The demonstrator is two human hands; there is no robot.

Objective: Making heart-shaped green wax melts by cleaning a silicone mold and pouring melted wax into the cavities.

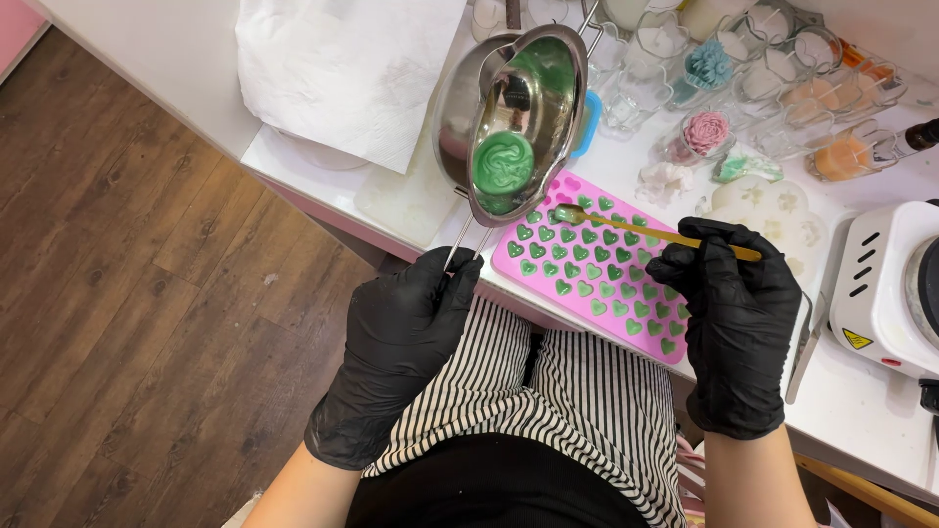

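The left hand [401, 332], in a black glove, has its fingers [452, 284] clamped around the thin wire handle [462, 246] of a small steel pouring pot [509, 122], which is held tilted above the table [861, 411] just beyond those fingers; green melted wax [504, 163] pools at its lower lip. The right hand [736, 323], also gloved in black, has its fingers [690, 264] pinched together on a slim wooden stick [650, 231]. The stick runs from those fingers toward the pot, and its green-coated tip lies just under the pot's spout. Below the stick, between the two sets of fingers, a pink silicone mould [597, 284] lies on the table, its small heart-shaped cavities filled with green. Beyond the right fingers stand clear glass holders [636, 88], some with flower-shaped pieces in pink [706, 132] and teal [706, 65]. To the outer side of the right fingers sits a white electric hotplate [885, 284]. Past the left fingers, a white sheet of paper [342, 73] lies on the table.
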